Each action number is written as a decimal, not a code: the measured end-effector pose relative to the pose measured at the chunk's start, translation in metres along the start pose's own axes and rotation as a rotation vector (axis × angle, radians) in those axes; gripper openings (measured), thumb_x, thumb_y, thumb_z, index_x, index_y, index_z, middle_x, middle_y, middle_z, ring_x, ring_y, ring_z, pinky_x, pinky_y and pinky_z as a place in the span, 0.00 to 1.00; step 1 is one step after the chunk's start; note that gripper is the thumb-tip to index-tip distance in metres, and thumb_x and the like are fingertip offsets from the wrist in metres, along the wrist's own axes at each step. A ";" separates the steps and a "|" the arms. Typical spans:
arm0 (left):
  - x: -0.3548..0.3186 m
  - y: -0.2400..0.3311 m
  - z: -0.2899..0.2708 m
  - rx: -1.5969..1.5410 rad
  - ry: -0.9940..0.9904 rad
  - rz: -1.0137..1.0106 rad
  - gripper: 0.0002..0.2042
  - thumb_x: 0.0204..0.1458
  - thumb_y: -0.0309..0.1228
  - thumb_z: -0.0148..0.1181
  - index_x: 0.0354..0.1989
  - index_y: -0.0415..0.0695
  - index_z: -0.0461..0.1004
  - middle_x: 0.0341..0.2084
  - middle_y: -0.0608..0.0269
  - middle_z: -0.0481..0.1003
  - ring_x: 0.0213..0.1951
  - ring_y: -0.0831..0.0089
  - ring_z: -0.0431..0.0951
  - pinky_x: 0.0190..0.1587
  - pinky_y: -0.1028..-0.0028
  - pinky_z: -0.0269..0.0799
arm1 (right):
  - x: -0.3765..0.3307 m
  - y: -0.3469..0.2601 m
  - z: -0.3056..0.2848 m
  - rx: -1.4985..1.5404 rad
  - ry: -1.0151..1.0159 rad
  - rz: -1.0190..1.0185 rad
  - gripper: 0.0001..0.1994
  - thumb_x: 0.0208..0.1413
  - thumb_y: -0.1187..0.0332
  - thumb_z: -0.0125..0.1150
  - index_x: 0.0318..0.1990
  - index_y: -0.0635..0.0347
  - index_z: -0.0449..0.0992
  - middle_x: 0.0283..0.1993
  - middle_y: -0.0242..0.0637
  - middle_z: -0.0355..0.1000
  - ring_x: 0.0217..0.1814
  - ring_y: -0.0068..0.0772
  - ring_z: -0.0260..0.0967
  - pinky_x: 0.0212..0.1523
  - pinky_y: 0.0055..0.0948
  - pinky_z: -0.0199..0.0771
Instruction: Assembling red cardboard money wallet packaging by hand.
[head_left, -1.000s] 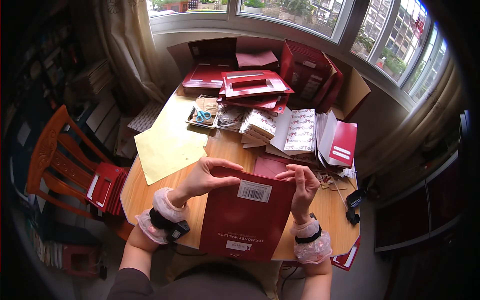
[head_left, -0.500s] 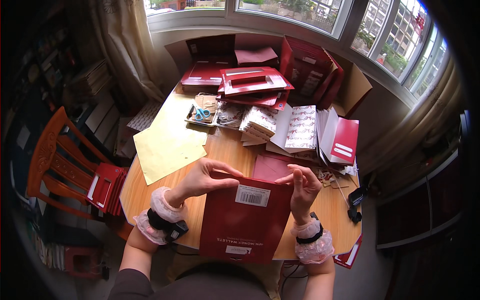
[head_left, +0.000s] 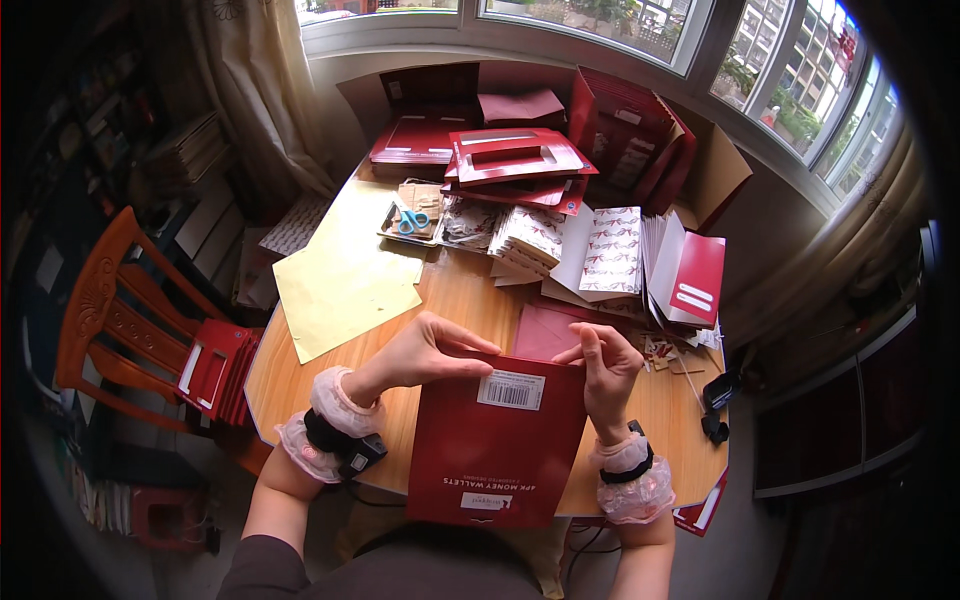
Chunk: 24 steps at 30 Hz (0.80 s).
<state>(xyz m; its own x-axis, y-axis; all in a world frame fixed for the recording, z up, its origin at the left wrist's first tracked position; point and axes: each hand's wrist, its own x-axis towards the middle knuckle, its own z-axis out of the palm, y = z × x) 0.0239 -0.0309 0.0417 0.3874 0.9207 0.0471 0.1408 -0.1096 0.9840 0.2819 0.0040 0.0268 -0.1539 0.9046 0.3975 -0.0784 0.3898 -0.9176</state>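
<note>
A flat red cardboard packet (head_left: pixel 497 435) hangs upright before me, its printed back facing up at me and its lower end near my body. It carries a white barcode label (head_left: pixel 511 390) close to its top edge. My left hand (head_left: pixel 425 352) pinches that top edge left of the middle, thumb on the near face and fingers behind. At the top right corner, my right hand (head_left: pixel 606 375) has its fingers bent against the edge, thumb raised beside them. Whatever the packet contains is hidden. Just beyond it lies a pink paper sheet (head_left: pixel 545 328) on the wooden table (head_left: pixel 455 295).
Yellow sheets (head_left: pixel 345 300) cover the table's left side. Behind are a small tray (head_left: pixel 408 238) with blue scissors (head_left: pixel 410 217), patterned card stacks (head_left: pixel 528 238), red window-cut packets (head_left: pixel 520 158) and an open carton (head_left: pixel 715 170). More red packets (head_left: pixel 212 368) sit on the wooden chair (head_left: pixel 95 310).
The view has shifted slightly, so everything sits a little further right. The packet's lower face shows a bit more plainly. Both hands keep nearly the same hold on its top edge.
</note>
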 end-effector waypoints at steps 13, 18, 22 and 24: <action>-0.001 -0.004 -0.001 -0.081 -0.004 -0.056 0.11 0.51 0.27 0.68 0.41 0.35 0.81 0.31 0.59 0.82 0.32 0.82 0.78 0.38 0.81 0.74 | -0.001 0.008 0.004 0.025 -0.002 -0.034 0.09 0.63 0.71 0.55 0.41 0.69 0.77 0.23 0.38 0.76 0.25 0.26 0.77 0.24 0.18 0.72; 0.000 -0.001 0.002 -0.052 0.016 -0.044 0.11 0.51 0.28 0.68 0.40 0.35 0.81 0.30 0.60 0.82 0.32 0.83 0.78 0.38 0.82 0.74 | 0.016 -0.005 -0.001 -0.184 -0.062 0.091 0.08 0.60 0.71 0.59 0.37 0.69 0.79 0.26 0.37 0.77 0.26 0.20 0.73 0.28 0.19 0.71; -0.003 0.001 0.003 -0.093 0.012 -0.009 0.10 0.51 0.28 0.68 0.39 0.36 0.82 0.29 0.60 0.82 0.32 0.83 0.78 0.38 0.81 0.74 | 0.034 -0.032 0.004 -0.503 -0.214 0.021 0.07 0.54 0.71 0.62 0.33 0.67 0.80 0.29 0.40 0.78 0.28 0.25 0.73 0.30 0.24 0.71; -0.004 0.001 0.005 -0.098 0.004 -0.016 0.10 0.51 0.27 0.67 0.39 0.36 0.82 0.29 0.60 0.82 0.32 0.82 0.78 0.38 0.81 0.74 | 0.038 -0.036 0.013 -0.532 -0.287 -0.010 0.08 0.54 0.70 0.62 0.33 0.67 0.80 0.30 0.41 0.78 0.28 0.28 0.74 0.30 0.26 0.72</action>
<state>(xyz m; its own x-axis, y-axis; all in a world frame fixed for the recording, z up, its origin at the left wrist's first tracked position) 0.0267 -0.0361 0.0412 0.3825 0.9234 0.0313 0.0574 -0.0576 0.9967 0.2658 0.0220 0.0753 -0.4211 0.8466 0.3255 0.4104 0.4978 -0.7641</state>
